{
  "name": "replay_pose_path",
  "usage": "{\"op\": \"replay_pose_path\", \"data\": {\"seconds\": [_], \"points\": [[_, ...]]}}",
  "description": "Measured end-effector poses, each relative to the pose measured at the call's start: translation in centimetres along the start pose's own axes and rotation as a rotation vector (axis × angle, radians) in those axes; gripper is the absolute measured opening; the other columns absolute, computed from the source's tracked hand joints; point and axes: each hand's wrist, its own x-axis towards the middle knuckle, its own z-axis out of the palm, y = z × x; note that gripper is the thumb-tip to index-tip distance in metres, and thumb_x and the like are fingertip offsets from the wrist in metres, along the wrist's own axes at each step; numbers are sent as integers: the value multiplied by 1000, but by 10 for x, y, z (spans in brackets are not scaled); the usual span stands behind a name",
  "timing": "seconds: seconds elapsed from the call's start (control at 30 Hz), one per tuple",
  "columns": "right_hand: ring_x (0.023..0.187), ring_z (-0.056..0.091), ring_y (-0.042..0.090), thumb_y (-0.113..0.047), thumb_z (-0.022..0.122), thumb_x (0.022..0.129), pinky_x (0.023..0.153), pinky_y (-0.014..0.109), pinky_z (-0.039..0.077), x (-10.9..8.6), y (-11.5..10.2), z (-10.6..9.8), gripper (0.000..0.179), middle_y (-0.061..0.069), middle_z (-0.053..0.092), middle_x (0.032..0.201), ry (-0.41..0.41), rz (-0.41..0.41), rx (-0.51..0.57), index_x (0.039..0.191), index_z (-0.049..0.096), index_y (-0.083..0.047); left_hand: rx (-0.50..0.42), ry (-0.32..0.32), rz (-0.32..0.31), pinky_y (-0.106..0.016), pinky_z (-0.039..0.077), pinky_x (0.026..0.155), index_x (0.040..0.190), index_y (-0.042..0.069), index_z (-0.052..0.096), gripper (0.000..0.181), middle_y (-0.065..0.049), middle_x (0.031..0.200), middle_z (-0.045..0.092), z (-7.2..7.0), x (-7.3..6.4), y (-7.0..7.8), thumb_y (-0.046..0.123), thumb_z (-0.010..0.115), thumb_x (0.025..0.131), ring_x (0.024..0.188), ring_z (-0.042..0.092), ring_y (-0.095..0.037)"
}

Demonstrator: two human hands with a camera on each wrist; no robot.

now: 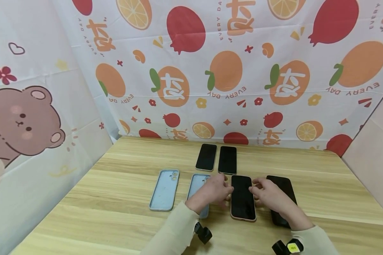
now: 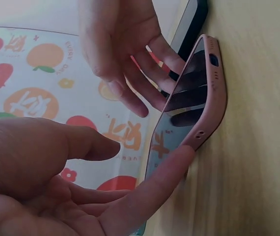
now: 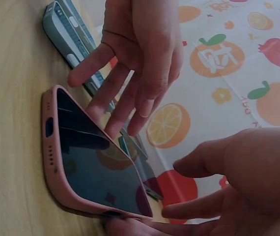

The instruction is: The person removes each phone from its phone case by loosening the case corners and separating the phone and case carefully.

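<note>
A phone in a pink case (image 1: 243, 198) lies screen up on the table between the two hands. My left hand (image 1: 214, 190) is at its left side, fingers relaxed; in the left wrist view a fingertip (image 2: 186, 152) is right at the pink case edge. On the opposite side my right hand (image 1: 269, 195) has its fingers spread loosely along the case, thumb raised off the screen. Beneath the left hand and wrist, a light blue phone case (image 1: 196, 185) is partly covered. Another dark phone (image 1: 280, 219) lies partly hidden under the right hand.
A second light blue case (image 1: 164, 191), its hollow side up, lies farther left. Two dark phones, one on the left (image 1: 206, 157) and one on the right (image 1: 227, 159), lie side by side toward the back. Behind the wooden table (image 1: 115, 205) hangs a fruit-printed cloth (image 1: 226, 113).
</note>
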Motion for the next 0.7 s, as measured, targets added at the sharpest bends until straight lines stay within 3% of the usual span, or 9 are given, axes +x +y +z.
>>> {"op": "replay_pose_path", "data": {"seconds": [0.23, 0.5, 0.7], "points": [[108, 64, 32, -19, 53, 101, 79, 40, 59, -2, -3, 4, 50, 27, 58, 129, -14, -3, -4, 138, 43, 13, -24, -8, 10, -31, 59, 57, 138, -4, 48, 48, -9, 74, 64, 2, 0, -2, 14, 63, 96, 60, 69, -19], [110, 64, 33, -20, 53, 101, 80, 40, 59, -3, -3, 3, 51, 26, 58, 130, -8, -1, 6, 139, 43, 12, -69, -20, 21, -32, 59, 60, 136, -5, 49, 47, -5, 86, 64, 4, 1, -5, 13, 64, 96, 65, 69, -21], [107, 66, 30, -19, 53, 101, 79, 40, 59, -3, -1, 2, 51, 28, 57, 132, -21, -16, 49, 139, 42, 13, -167, -50, 23, -35, 61, 64, 136, -6, 47, 48, -8, 95, 63, 6, 3, -6, 12, 65, 95, 76, 69, -21]]}}
